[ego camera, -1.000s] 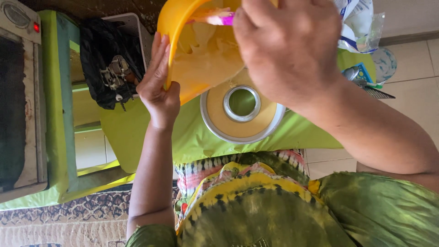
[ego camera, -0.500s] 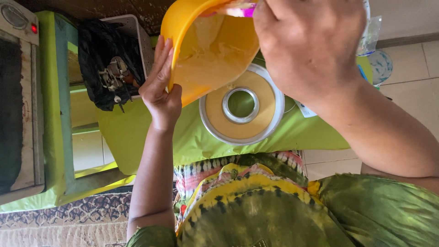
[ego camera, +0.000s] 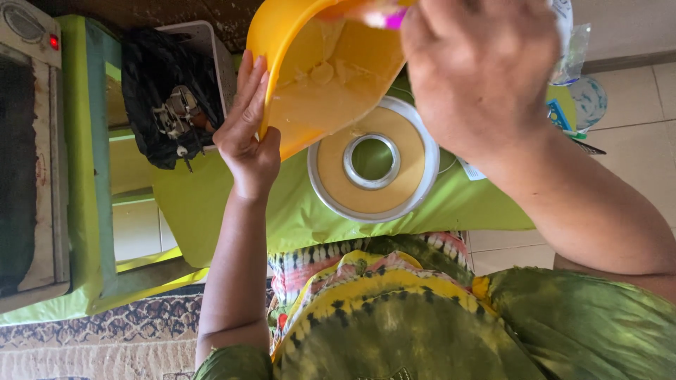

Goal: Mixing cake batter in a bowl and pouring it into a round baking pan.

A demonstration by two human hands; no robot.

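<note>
1. Fingers of the left hand point(ego camera: 246, 137) lie extended and flat against the outer wall of the bowl point(ego camera: 282, 42), with the thumb on the lower wall. The hand braces the bowl without curling round its rim.
2. Right hand point(ego camera: 479, 70) is closed on a pink handle point(ego camera: 387, 15) at the bowl's mouth. Only a short end of the handle shows, so the kind of tool cannot be told.
3. Bowl: orange plastic, held above the table and tilted steeply, mouth turned toward the ring pan point(ego camera: 373, 160).
4. Bowl contents: pale yellow batter point(ego camera: 331, 77) coats the inner wall and gathers at the lower lip. That lip overlaps the upper left edge of the pan in this view; contact cannot be confirmed.
5. Ring pan: round metal pan with a central tube, standing on the green cloth point(ego camera: 204, 204) that covers the table. Its channel holds a smooth, level layer of the same pale batter. The tube is open, and green shows through it.
6. Left of the bowl, a grey box point(ego camera: 211, 49) holds a black bag point(ego camera: 151, 77) with metal parts in it.
7. At the far left stands an oven point(ego camera: 28, 155) with a red lamp lit.
8. At the far right edge of the table lie clear plastic wrappers point(ego camera: 577, 56).
</note>
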